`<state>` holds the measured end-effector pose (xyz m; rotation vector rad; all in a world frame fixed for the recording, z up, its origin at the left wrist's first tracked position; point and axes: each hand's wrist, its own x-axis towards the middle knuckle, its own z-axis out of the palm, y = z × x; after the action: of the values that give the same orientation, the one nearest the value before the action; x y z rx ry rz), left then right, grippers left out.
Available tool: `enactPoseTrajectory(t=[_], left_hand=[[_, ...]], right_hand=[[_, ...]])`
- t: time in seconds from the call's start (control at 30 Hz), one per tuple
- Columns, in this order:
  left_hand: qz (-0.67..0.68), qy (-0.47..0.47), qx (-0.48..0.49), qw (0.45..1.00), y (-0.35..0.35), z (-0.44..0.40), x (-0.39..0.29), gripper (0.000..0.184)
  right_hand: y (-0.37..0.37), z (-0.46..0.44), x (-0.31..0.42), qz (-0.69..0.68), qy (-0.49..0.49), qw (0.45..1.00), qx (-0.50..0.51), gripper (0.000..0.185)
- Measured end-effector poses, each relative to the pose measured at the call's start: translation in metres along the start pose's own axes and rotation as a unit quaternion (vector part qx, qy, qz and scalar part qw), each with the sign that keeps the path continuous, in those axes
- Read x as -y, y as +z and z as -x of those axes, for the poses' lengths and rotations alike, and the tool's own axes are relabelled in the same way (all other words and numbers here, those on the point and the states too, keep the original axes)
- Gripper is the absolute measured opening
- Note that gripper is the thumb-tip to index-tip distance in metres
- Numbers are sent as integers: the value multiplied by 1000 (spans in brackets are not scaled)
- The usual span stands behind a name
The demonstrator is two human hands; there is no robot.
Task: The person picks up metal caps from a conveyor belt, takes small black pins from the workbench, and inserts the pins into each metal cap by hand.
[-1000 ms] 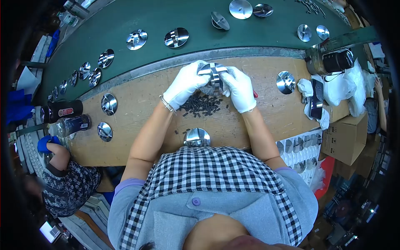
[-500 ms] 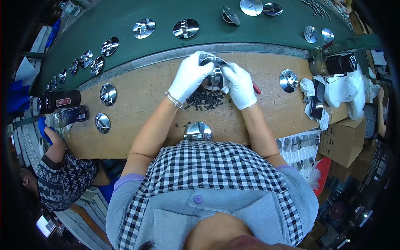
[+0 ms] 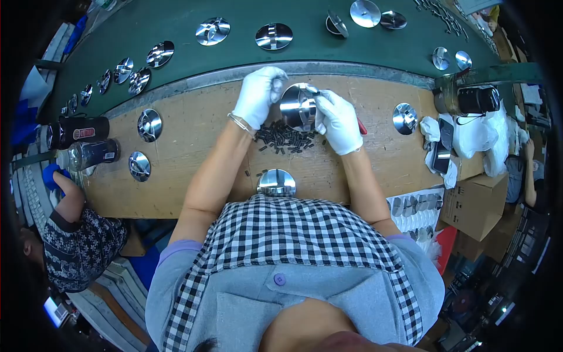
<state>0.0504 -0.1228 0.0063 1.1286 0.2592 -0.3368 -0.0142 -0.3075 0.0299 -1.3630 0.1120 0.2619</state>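
1. One metal disc (image 3: 276,183) lies at the near edge of the table (image 3: 190,132), just in front of the checked apron (image 3: 293,234).
2. Beyond it, short black pieces (image 3: 285,139) form a loose pile.
3. At the pile's far side, the right hand (image 3: 340,124) grips the polished workpiece (image 3: 298,110) by its right edge.
4. The left hand (image 3: 257,97), fingers curled, is left of the workpiece and apart; its contents cannot be determined.
5. Further discs (image 3: 274,36) rest on the green surface (image 3: 314,50).

one head-worn view, wide and dark-rimmed, looks forward and down from close above the wearer's chest (image 3: 293,234), across the bench (image 3: 199,129) to the far green surface (image 3: 234,56).
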Motion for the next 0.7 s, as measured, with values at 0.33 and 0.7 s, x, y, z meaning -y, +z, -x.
enactPoseTrajectory(t=[0.33, 0.7], left_hand=[[-47, 2, -8, 999, 0, 19, -6, 24], [-220, -2, 73, 973, 15, 33, -13, 20]], right_hand=[[-1, -10, -21, -206, 78, 975, 6, 17], [11, -5, -16, -26, 2, 999, -30, 23]])
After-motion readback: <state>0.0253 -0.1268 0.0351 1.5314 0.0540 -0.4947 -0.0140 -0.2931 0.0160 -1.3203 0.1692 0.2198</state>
